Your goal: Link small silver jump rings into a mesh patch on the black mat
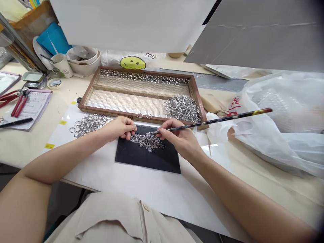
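- Cluttered pale counter point(22, 148) carries a white sheet with a black rectangular mat point(141, 158) on it.
- I note my left hand point(123, 127) at the mat's upper left edge, its grip pinched on a small silver ring point(134, 127).
- My right hand point(177, 136) has its grip clenched round a long dark thin stick point(215, 120); the tip rests at a heap of tiny silver pieces point(148, 141) on the mat.
- Brown wooden mesh tray point(194, 89) lies just beyond, holding rows of rings and a pile of silver rings point(182, 108).
- Loose metal rings point(88, 123) lie left of the mat.
- Red-handled pliers point(19, 103) sit far left.
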The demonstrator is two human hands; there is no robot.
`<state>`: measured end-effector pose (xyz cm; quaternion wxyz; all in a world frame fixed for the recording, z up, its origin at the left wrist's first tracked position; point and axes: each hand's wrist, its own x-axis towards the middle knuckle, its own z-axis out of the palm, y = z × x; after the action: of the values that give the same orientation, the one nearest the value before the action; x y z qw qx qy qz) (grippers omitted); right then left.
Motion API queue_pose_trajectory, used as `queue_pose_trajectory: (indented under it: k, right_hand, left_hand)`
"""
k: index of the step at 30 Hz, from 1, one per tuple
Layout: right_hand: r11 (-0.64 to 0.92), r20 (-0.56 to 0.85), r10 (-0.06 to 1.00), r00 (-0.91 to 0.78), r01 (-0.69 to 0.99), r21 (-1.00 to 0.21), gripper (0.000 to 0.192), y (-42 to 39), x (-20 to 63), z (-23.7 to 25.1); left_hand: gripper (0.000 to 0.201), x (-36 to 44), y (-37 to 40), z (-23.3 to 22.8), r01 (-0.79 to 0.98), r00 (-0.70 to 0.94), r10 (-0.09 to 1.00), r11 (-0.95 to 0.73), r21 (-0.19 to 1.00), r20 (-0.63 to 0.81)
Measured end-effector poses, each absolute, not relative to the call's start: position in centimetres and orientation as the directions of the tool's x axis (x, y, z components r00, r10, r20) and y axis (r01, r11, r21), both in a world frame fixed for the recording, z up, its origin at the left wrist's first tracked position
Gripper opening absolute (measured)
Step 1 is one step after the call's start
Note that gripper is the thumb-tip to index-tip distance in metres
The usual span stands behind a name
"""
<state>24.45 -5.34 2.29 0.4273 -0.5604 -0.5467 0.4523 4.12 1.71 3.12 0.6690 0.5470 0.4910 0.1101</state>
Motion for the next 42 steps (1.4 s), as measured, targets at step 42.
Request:
queue_pose_trajectory:
  k: [42]
  right_hand:
    - [-0.014, -0.015, 1.0, -0.025, 0.036, -0.999, 0.01, -4.2, 23.7, -0.1]
  left_hand:
    - [0.02, 4.5, 2.7, 2.7, 0.556, 0.451, 0.604, 0.386, 0.736, -0.658]
